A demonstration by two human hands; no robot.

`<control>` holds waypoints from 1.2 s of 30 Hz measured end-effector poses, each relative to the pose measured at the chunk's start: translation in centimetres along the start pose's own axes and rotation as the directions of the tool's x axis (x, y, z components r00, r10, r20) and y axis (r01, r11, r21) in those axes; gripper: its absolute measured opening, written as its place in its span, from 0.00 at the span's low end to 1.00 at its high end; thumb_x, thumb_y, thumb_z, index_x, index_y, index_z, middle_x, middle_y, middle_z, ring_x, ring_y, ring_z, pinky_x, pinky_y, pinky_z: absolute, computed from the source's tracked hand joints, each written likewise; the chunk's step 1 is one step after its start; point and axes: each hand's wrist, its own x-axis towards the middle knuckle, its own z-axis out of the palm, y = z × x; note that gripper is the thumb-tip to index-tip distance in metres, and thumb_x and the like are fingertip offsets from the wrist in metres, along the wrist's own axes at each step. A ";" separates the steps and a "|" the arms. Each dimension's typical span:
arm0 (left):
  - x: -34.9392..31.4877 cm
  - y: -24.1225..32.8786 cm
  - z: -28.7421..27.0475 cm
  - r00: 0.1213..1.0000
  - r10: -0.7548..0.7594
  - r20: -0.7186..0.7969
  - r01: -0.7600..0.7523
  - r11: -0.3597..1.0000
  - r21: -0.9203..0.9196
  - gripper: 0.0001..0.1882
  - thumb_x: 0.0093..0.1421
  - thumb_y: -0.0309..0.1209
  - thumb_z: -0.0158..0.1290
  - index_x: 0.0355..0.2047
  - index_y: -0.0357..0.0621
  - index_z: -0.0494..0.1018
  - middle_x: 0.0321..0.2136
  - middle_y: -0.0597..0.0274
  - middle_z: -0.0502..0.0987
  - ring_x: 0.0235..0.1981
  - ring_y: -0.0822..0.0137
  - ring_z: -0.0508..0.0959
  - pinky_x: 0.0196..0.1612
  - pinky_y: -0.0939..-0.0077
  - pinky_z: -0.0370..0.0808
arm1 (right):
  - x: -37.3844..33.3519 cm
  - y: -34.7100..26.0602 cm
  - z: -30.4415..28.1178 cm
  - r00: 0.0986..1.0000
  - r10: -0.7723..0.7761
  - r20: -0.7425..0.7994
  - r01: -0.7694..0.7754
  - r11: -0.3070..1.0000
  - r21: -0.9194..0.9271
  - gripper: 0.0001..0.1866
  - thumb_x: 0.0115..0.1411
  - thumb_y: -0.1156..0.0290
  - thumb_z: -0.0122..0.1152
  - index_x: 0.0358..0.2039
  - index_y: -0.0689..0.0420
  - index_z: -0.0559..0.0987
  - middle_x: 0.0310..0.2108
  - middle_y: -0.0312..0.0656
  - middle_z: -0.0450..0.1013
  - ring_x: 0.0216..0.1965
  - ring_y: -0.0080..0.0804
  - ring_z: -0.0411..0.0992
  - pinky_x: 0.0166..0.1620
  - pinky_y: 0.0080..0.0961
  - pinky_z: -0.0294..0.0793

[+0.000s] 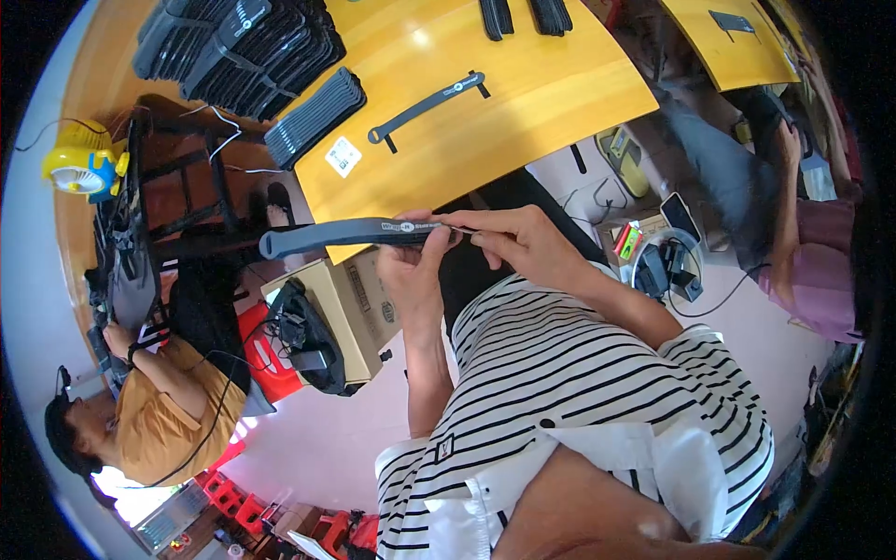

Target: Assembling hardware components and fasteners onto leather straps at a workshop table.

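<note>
My left hand (pixel 417 273) is closed round one end of a long dark grey strap (pixel 327 233). Its rounded end with a small hole reaches out to the left, past the table's near edge. Beside it, the fingertips of my right hand (pixel 532 245) are pinched together at the strap's gripped end, on a small thin piece too small to make out. On the yellow table (pixel 523 121) lies a similar single strap (pixel 425 107), with a short black strip sticking out near each end.
At the table's left are a neat stack of straps (pixel 315 114), large bundles of straps (pixel 245 51) and a white label (pixel 343 157). A cardboard box (pixel 359 294) with a black bag (pixel 308 341) stands below left. Co-workers sit at left (pixel 177 411) and right (pixel 812 252).
</note>
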 end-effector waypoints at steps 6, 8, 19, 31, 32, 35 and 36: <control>0.0 0.2 -0.5 0.997 -0.055 0.053 0.061 0.989 -0.131 0.11 0.54 0.18 0.51 0.39 0.33 0.68 0.30 0.59 0.73 0.32 0.68 0.76 0.36 0.72 0.79 | -0.3 -0.1 0.0 0.991 -0.124 -0.054 0.109 0.970 -0.217 0.20 0.56 0.75 0.49 0.49 0.46 0.72 0.11 0.40 0.63 0.13 0.24 0.65 0.21 0.22 0.67; 0.3 -0.1 -0.9 0.991 -0.091 0.094 0.105 0.982 -0.160 0.11 0.54 0.18 0.50 0.39 0.33 0.68 0.31 0.58 0.73 0.31 0.68 0.76 0.35 0.71 0.79 | -0.3 -0.4 0.0 0.992 -0.119 -0.043 0.106 0.965 -0.238 0.20 0.56 0.76 0.48 0.50 0.46 0.72 0.11 0.39 0.62 0.13 0.24 0.64 0.21 0.22 0.66; 0.7 0.5 -0.9 0.942 -0.209 0.264 0.286 0.910 -0.300 0.09 0.57 0.23 0.48 0.38 0.31 0.68 0.29 0.57 0.74 0.29 0.68 0.77 0.34 0.75 0.79 | -0.9 -1.3 -0.6 0.997 0.028 0.073 -0.022 0.996 -0.081 0.22 0.55 0.77 0.46 0.51 0.48 0.70 0.13 0.39 0.62 0.15 0.22 0.63 0.22 0.20 0.65; -0.1 -0.2 -0.2 0.976 -0.114 0.187 0.126 0.990 -0.055 0.12 0.55 0.22 0.52 0.39 0.32 0.67 0.32 0.59 0.73 0.32 0.72 0.74 0.37 0.80 0.75 | -1.4 -0.4 -1.2 0.956 0.209 0.206 -0.268 0.908 0.322 0.21 0.59 0.75 0.46 0.53 0.45 0.68 0.13 0.33 0.64 0.16 0.15 0.62 0.20 0.15 0.63; -0.2 -0.2 -0.2 0.980 -0.082 0.181 0.088 0.996 -0.028 0.13 0.54 0.21 0.53 0.40 0.31 0.67 0.32 0.59 0.73 0.32 0.73 0.74 0.38 0.81 0.74 | -1.4 -0.3 -1.1 0.961 0.209 0.184 -0.258 0.917 0.305 0.21 0.59 0.75 0.46 0.53 0.45 0.68 0.13 0.32 0.63 0.16 0.14 0.62 0.20 0.15 0.62; -0.4 -0.1 -0.1 0.979 -0.006 0.203 -0.018 0.993 0.117 0.13 0.54 0.20 0.52 0.40 0.31 0.66 0.31 0.60 0.73 0.32 0.73 0.74 0.38 0.83 0.72 | -1.4 0.3 -0.7 0.986 0.136 0.099 -0.155 0.966 0.207 0.21 0.58 0.75 0.47 0.52 0.45 0.70 0.13 0.32 0.64 0.16 0.15 0.62 0.20 0.15 0.62; -0.4 -0.3 -0.1 0.979 -0.006 0.203 -0.018 0.993 0.117 0.13 0.54 0.20 0.52 0.40 0.31 0.66 0.31 0.60 0.73 0.32 0.73 0.74 0.38 0.83 0.72 | -1.3 0.5 -0.6 0.997 0.058 0.043 -0.062 0.991 0.119 0.20 0.58 0.76 0.47 0.51 0.45 0.71 0.13 0.33 0.64 0.16 0.16 0.62 0.20 0.16 0.63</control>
